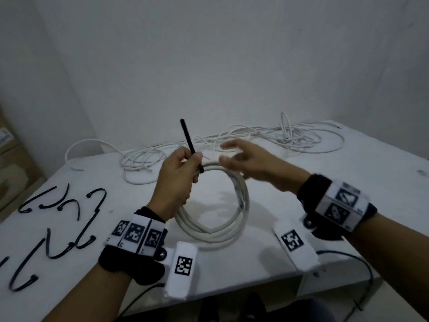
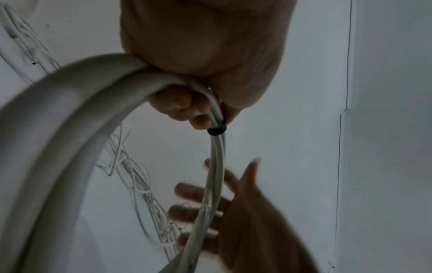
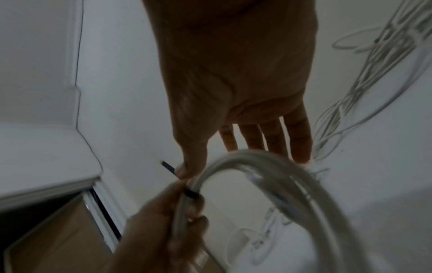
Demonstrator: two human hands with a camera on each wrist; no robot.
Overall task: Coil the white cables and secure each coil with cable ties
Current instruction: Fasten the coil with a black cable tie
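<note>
A: What are the hands doing?

B: The left hand point(image 1: 176, 180) grips the coil point(image 1: 222, 231) at its upper left, fingers curled round the strands, thumb against a black tie point(image 1: 190, 145) already looped round them. The right hand point(image 1: 253, 163) hovers just beside the coil's top, fingers spread and holding nothing; it is blurred.

A: So which step?

B: Securing this coil, I'd judge. The tie's tail sticks up free, so the next move likely calls for the right hand to pinch that tail and pull it snug while the left keeps the strands bunched.

A: And the coil itself?

B: Several white turns in a round loop, held above the table point(image 1: 348, 194), tied at one spot only. Loose cables point(image 1: 255, 133) lie tangled at the far edge, spare ties point(image 1: 69, 219) on the left.
</note>
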